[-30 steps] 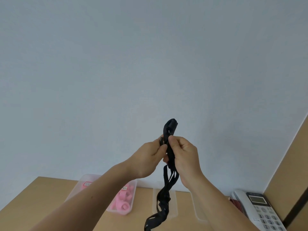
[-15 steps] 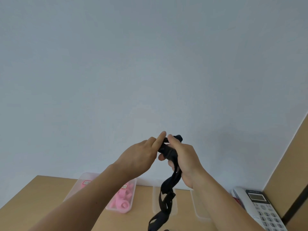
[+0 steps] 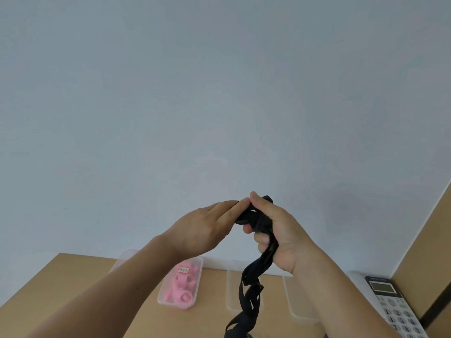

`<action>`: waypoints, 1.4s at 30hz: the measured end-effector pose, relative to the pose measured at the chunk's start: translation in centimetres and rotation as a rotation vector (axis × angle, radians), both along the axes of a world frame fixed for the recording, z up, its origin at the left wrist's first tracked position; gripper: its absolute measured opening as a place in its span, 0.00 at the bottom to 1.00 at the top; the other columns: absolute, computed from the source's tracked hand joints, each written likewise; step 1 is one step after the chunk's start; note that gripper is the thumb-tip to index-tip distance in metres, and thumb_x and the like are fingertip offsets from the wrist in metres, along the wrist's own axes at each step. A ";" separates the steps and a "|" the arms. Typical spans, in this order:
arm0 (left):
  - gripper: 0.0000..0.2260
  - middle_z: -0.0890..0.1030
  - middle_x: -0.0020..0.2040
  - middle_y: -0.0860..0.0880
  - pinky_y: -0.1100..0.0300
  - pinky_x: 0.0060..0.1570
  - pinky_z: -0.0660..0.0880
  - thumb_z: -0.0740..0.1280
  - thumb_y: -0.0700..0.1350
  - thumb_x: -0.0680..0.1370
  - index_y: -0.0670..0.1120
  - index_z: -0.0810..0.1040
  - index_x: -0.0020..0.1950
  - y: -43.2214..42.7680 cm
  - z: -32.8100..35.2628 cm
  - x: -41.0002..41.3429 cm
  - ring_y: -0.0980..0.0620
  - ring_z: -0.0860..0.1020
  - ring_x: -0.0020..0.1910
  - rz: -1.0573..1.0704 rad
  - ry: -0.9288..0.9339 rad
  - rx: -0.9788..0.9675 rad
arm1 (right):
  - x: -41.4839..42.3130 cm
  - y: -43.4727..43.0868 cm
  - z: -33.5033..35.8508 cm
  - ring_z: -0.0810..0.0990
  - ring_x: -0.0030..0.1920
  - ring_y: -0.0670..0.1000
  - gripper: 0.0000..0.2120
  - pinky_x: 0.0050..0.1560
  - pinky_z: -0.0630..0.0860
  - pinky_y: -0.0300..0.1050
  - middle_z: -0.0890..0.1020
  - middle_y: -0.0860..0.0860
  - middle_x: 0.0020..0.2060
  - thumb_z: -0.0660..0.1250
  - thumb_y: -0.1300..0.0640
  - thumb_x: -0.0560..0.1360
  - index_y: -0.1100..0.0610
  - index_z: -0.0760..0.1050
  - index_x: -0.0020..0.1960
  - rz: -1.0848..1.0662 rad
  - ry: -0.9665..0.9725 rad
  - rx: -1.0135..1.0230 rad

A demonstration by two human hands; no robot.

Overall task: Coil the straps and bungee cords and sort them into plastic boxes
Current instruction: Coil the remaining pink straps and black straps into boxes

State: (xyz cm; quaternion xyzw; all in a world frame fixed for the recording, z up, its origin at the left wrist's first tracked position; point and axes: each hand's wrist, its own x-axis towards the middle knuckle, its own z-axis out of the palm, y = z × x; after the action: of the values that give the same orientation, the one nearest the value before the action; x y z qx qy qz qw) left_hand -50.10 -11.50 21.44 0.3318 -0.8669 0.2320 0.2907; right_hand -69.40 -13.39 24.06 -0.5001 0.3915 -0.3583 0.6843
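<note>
I hold a black strap (image 3: 251, 284) up in front of the pale wall. My right hand (image 3: 275, 230) grips its bunched upper part, with fingers and thumb curled round it. My left hand (image 3: 207, 228) lies against the bundle from the left, its fingers nearly straight and touching the strap's top. The loose tail hangs twisted down to the bottom edge. Below, a clear plastic box (image 3: 197, 298) holds pink coiled straps (image 3: 180, 289). Two more clear boxes (image 3: 230, 289) (image 3: 290, 303) stand to its right, their contents mostly hidden by the strap and my arm.
All three boxes sit on a light wooden table (image 3: 73, 284) against the wall. A white desk telephone (image 3: 390, 306) stands at the right, next to a wooden side panel (image 3: 429, 252).
Both hands have come down and the strap's raised loop has been folded down into the bundle. My left fingers went from gripping to lying straighter against it.
</note>
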 end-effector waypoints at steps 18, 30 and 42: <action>0.12 0.86 0.50 0.48 0.61 0.46 0.77 0.58 0.41 0.84 0.42 0.82 0.58 0.4 1.3 -2.3 0.52 0.83 0.53 -0.030 0.972 0.938 | 0.2 -0.8 -1.6 0.65 0.27 0.48 0.11 0.30 0.64 0.39 0.85 0.56 0.39 0.73 0.47 0.68 0.54 0.85 0.42 -0.046 -0.113 -0.181; 0.12 0.87 0.39 0.50 0.65 0.40 0.76 0.59 0.38 0.81 0.44 0.81 0.44 0.1 1.2 -1.6 0.54 0.85 0.42 0.089 0.874 0.940 | -0.2 -2.1 -1.7 0.64 0.24 0.49 0.11 0.27 0.63 0.39 0.81 0.57 0.34 0.73 0.49 0.70 0.57 0.84 0.40 0.061 -0.019 -0.184; 0.12 0.87 0.40 0.46 0.62 0.42 0.78 0.60 0.42 0.83 0.42 0.83 0.50 -0.1 0.5 -2.2 0.51 0.85 0.44 0.012 1.049 1.003 | 0.6 -1.7 -2.7 0.68 0.24 0.49 0.12 0.27 0.66 0.39 0.82 0.56 0.32 0.74 0.47 0.71 0.56 0.85 0.39 -0.171 -0.003 -0.236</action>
State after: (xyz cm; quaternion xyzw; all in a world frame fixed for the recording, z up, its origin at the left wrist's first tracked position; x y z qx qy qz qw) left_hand -52.27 -11.61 21.92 0.4974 -0.6138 -0.3817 0.4797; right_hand -68.78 -15.13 21.39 -0.5414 0.3866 -0.4597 0.5883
